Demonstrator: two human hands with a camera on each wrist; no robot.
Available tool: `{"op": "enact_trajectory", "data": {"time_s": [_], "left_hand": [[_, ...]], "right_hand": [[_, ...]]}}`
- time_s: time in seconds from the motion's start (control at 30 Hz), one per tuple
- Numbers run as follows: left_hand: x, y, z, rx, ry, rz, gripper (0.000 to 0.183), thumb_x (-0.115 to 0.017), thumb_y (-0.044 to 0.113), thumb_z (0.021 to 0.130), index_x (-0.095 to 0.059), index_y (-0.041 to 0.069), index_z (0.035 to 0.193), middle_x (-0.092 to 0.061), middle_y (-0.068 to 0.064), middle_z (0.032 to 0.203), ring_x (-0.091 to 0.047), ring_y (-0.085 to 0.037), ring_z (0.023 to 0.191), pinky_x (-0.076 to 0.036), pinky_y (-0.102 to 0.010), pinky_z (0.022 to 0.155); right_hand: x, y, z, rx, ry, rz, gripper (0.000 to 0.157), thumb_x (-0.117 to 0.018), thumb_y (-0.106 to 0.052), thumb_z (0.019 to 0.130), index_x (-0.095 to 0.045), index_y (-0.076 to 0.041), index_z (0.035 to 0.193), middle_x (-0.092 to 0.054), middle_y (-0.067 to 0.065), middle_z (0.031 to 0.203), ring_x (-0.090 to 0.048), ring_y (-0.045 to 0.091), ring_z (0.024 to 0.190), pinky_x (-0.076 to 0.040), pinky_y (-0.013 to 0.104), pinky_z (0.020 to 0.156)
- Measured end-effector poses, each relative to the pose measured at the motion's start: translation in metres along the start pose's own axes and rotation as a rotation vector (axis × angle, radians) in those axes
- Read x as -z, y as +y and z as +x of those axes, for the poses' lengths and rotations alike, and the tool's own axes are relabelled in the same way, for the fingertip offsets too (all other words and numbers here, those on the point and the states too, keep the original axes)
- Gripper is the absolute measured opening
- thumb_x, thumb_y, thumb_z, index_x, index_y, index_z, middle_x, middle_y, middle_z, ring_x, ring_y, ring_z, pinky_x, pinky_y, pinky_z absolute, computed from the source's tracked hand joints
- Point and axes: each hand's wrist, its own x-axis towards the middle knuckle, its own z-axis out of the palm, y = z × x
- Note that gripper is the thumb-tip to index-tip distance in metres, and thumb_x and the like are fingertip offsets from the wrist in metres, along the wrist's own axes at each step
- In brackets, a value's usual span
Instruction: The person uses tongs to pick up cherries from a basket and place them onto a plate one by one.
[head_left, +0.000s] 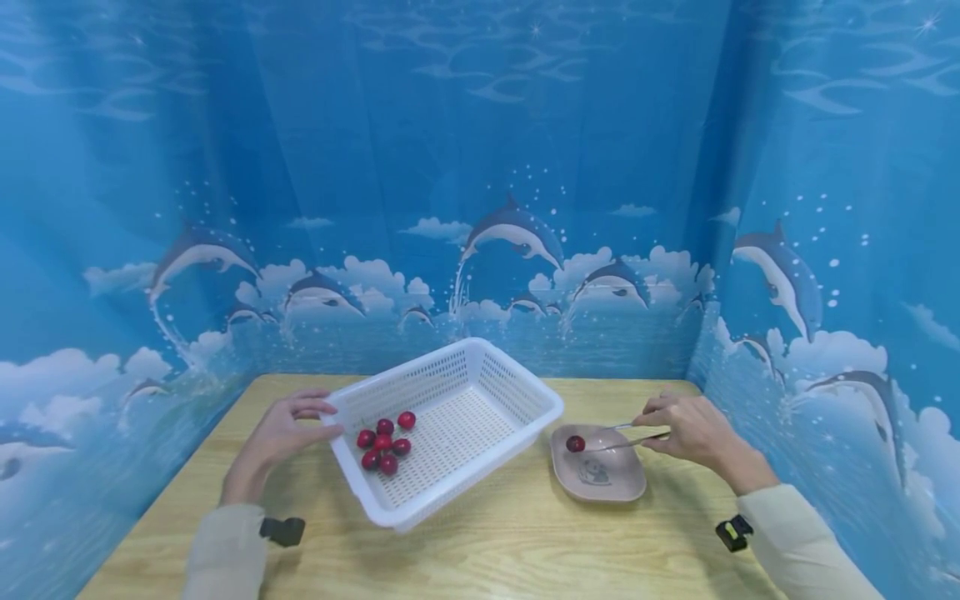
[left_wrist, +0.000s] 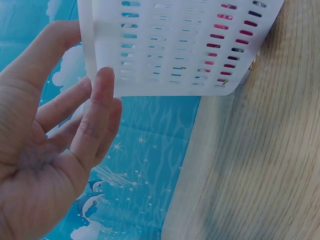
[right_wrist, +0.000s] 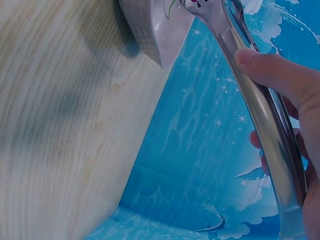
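Note:
My left hand [head_left: 288, 429] holds the left rim of a white perforated plastic basket [head_left: 465, 487], with fingertips at its edge and outer wall in the left wrist view. Several red cherries [head_left: 383, 442] lie bunched in the basket's left end. My right hand [head_left: 693, 429] grips metal tongs [right_wrist: 255, 105], the thumb pressed along one arm. The tips of the tongs reach over a small pinkish square plate [head_left: 600, 492] with a panda picture. One dark red cherry [head_left: 575, 443] is at the tips, over the plate's left part; a green stem shows in the right wrist view.
Basket and plate stand side by side on a wooden table [head_left: 480, 567]. Blue curtains [head_left: 450, 167] printed with dolphins close off the back and both sides. A black wrist strap [head_left: 282, 531] sits by the left sleeve, another [head_left: 733, 532] by the right.

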Motion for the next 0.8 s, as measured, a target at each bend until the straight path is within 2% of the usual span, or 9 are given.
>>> {"op": "enact_trajectory", "data": {"time_s": [0.23,0.47,0.7,0.8], "left_hand": [[0.000,0.000,0.000,0.011,-0.004,0.004,0.052,-0.084,0.032,0.086,-0.070,-0.003,0.123,-0.042,-0.024,0.160,-0.056,-0.047,0.132,-0.055,-0.056,0.104],[0.000,0.002,0.000,0.008,-0.005,0.007,0.051,-0.084,0.031,0.087,-0.071,-0.002,0.122,-0.042,-0.024,0.160,-0.056,-0.046,0.132,-0.054,-0.057,0.105],[0.001,0.002,-0.001,0.013,-0.011,0.000,0.053,-0.084,0.033,0.086,-0.071,-0.002,0.123,-0.041,-0.024,0.161,-0.055,-0.047,0.133,-0.053,-0.058,0.105],[0.001,0.001,-0.001,0.008,-0.012,-0.001,0.053,-0.085,0.033,0.085,-0.070,-0.002,0.123,-0.041,-0.024,0.161,-0.055,-0.047,0.132,-0.053,-0.058,0.105]], "right_hand": [[0.002,0.000,0.000,0.005,-0.003,0.002,0.029,-0.095,-0.027,0.065,-0.082,-0.023,0.091,-0.072,-0.008,0.082,-0.064,0.009,0.068,-0.050,0.021,0.051],[0.006,0.000,-0.003,-0.044,-0.016,-0.023,0.031,-0.095,-0.028,0.065,-0.083,-0.023,0.093,-0.074,-0.007,0.083,-0.066,0.011,0.068,-0.053,0.026,0.052],[0.010,0.001,-0.003,-0.065,0.015,-0.048,0.034,-0.091,-0.027,0.063,-0.083,-0.022,0.096,-0.075,-0.004,0.084,-0.066,0.013,0.064,-0.044,0.020,0.045],[0.011,0.002,-0.003,-0.072,0.024,-0.049,0.037,-0.090,-0.025,0.064,-0.083,-0.021,0.100,-0.076,-0.002,0.085,-0.067,0.015,0.066,-0.044,0.020,0.045]]}}
